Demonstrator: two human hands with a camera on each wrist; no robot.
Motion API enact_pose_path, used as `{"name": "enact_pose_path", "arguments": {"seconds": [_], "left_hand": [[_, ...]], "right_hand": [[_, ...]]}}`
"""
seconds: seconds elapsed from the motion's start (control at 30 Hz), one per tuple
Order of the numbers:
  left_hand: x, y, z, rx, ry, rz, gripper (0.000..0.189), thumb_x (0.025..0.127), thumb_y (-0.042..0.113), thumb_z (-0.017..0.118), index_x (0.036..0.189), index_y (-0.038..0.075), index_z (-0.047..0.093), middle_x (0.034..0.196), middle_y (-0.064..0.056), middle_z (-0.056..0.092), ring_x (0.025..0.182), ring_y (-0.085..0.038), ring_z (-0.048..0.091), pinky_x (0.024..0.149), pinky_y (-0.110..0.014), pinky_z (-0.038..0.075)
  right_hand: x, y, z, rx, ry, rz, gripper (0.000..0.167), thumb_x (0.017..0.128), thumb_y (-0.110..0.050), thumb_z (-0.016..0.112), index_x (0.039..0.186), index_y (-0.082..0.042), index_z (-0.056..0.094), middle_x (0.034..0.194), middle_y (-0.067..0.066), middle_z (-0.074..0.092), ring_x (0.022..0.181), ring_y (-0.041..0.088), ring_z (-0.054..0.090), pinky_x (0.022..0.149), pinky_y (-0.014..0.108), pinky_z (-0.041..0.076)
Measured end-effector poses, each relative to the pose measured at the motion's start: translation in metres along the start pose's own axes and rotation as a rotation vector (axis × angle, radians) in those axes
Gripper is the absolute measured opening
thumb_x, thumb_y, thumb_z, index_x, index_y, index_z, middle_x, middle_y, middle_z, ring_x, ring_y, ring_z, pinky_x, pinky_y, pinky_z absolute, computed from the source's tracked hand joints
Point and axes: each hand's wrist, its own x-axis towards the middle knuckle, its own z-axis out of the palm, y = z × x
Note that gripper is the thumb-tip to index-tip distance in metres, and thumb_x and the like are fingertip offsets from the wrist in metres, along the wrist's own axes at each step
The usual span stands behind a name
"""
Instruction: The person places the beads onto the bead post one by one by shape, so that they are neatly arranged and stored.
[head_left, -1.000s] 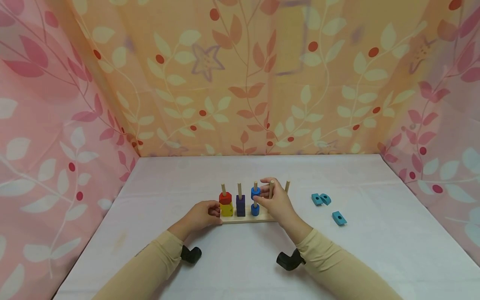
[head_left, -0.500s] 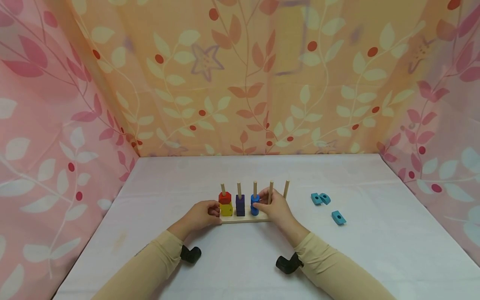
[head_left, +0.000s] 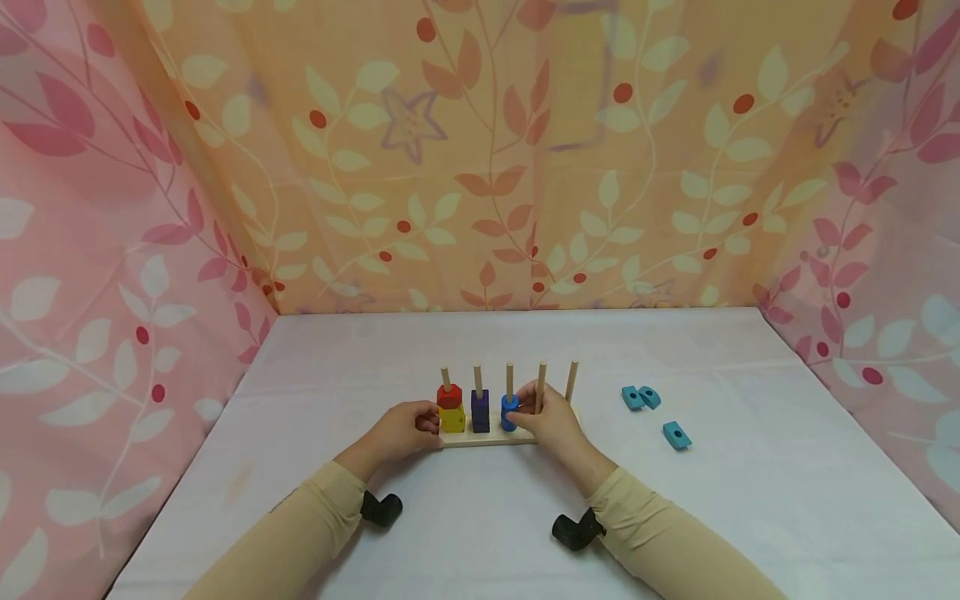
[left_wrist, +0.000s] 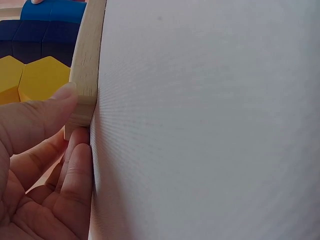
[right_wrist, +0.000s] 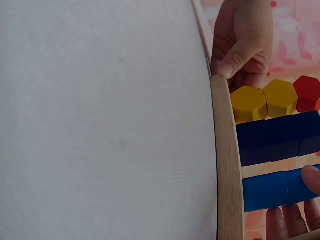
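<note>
My left hand [head_left: 405, 429] grips the left end of a wooden peg board [head_left: 487, 440], thumb on top and fingers curled at its end face. On the first peg, a red hexagonal block [head_left: 449, 396] sits over yellow hexagonal blocks [right_wrist: 248, 104]. Dark purple square blocks [head_left: 480, 412] fill the second peg. Blue cylinder blocks [right_wrist: 265, 191] are stacked on the third; my right hand [head_left: 558, 423] pinches the upper one between thumb and fingers, and it meets the one below. Two pegs [head_left: 572, 382] at the right carry no blocks.
Several teal blocks [head_left: 677, 436] with holes lie on the white-covered table right of the board. Floral cloth [head_left: 480, 167] hangs behind and at both sides. Black curved wrist pieces [head_left: 576, 530] jut below each sleeve.
The right hand has lowered the upper blue cylinder block down the third peg until it meets the lower one. The left hand stays at the board's end.
</note>
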Motion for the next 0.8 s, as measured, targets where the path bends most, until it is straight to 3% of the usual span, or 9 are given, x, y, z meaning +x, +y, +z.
{"name": "enact_pose_path", "arguments": {"seconds": [0.43, 0.8], "left_hand": [[0.002, -0.003, 0.000, 0.004, -0.001, 0.024, 0.037, 0.071, 0.012, 0.078, 0.104, 0.010, 0.060, 0.088, 0.002, 0.058, 0.081, -0.013, 0.054, 0.077, -0.027, 0.047], [0.000, 0.000, 0.000, 0.003, -0.002, 0.019, 0.039, 0.072, 0.012, 0.077, 0.106, 0.008, 0.060, 0.089, 0.002, 0.059, 0.082, -0.013, 0.054, 0.078, -0.027, 0.047]], "right_hand": [[-0.012, -0.001, -0.010, 0.029, -0.032, -0.069, 0.052, 0.077, 0.000, 0.069, 0.125, 0.000, 0.049, 0.112, 0.017, 0.060, 0.103, 0.031, 0.058, 0.089, 0.042, 0.045], [-0.029, -0.004, -0.035, 0.011, -0.100, -0.107, 0.051, 0.081, 0.000, 0.065, 0.128, 0.003, 0.046, 0.126, 0.021, 0.051, 0.119, 0.030, 0.048, 0.100, 0.040, 0.034]]}}
